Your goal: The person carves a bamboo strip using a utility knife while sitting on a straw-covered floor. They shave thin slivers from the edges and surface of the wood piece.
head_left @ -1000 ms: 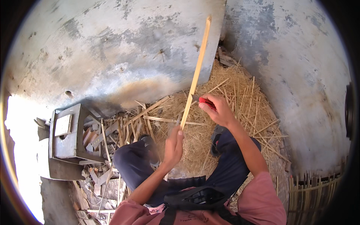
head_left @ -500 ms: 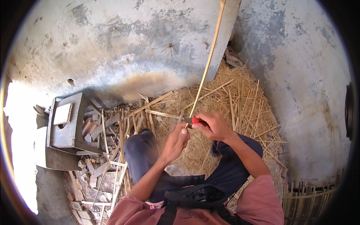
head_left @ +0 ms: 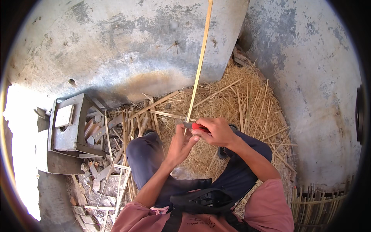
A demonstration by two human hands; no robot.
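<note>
A long, thin bamboo strip (head_left: 199, 69) rises from between my hands toward the far wall, its near end low between my fingers. My left hand (head_left: 179, 146) is closed on the strip near that end. In my right hand (head_left: 218, 132) is a knife (head_left: 200, 128) with a red handle and a short grey blade. The blade lies across the strip, pointing left, close to my left fingertips. Both hands meet above the gap between my bent knees, and the fingers partly hide the strip's near end.
Straw-like shavings (head_left: 228, 100) heap on the floor ahead and to the right. Loose bamboo strips (head_left: 127, 135) and rubble lie at the left, beside a grey wooden box (head_left: 69, 125). Worn plaster walls (head_left: 127, 46) rise ahead and right. A slatted basket (head_left: 319, 208) stands at the lower right.
The strip's far end has swung to the left and the strip stands a little steeper. Both hands have shifted slightly, the knife moving a little left with them. Both grips stay closed.
</note>
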